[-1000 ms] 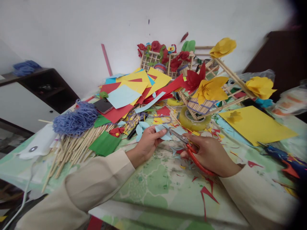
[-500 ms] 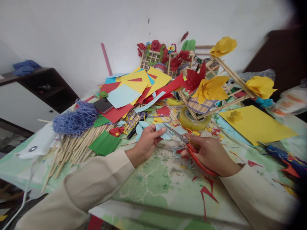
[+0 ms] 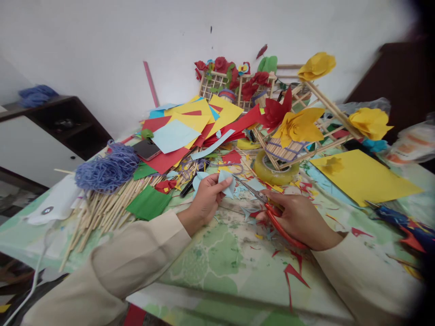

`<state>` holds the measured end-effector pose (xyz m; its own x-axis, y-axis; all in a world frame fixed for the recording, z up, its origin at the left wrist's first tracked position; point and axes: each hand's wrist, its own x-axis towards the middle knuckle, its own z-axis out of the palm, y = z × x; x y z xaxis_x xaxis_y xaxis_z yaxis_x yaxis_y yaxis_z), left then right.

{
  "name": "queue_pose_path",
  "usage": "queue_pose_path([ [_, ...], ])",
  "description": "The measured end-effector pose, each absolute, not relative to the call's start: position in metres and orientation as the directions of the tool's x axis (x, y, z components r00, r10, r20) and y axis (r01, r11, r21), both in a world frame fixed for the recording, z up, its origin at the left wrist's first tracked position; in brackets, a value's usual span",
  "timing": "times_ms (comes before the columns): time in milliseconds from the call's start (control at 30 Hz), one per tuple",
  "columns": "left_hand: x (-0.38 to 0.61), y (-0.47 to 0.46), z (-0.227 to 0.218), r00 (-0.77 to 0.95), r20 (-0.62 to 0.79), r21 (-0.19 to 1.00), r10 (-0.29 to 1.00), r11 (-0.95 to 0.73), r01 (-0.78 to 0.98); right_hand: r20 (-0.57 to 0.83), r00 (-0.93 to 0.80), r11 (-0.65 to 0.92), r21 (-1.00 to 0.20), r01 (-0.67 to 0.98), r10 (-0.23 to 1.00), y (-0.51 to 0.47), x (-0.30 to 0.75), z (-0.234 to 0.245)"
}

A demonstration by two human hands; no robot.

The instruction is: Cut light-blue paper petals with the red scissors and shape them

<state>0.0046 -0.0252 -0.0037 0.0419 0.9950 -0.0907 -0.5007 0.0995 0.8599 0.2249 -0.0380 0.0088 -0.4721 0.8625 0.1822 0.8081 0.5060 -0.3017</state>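
My left hand (image 3: 205, 201) pinches a small folded piece of light blue paper (image 3: 227, 182) a little above the table. My right hand (image 3: 301, 219) grips red-handled scissors (image 3: 268, 209), whose metal blades point left toward the paper, their tips just right of it. Both wrists rest low over the green patterned tablecloth (image 3: 217, 253). Blue and red paper scraps lie under and around the scissors.
A roll of clear tape (image 3: 275, 171) and a stick frame with yellow paper flowers (image 3: 299, 127) stand behind my hands. Coloured paper sheets (image 3: 190, 124), a phone (image 3: 147, 149), blue yarn (image 3: 107, 170), wooden sticks (image 3: 102, 210), a yellow sheet (image 3: 362, 176) and a glue gun (image 3: 401, 222) surround them.
My left hand has turned the blue paper more upright and drawn it slightly left, off the scissor blades. My right hand and the scissors have barely moved.
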Motion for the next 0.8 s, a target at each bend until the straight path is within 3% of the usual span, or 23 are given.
queue_pose_path([
  [800, 0.0033, -0.0268, -0.0057, 0.145, -0.033, 0.892, 0.989, 0.095, -0.443, 0.198, -0.465, 0.504, -0.291, 0.813, 0.863, -0.0365, 0.2258, 0.0077],
])
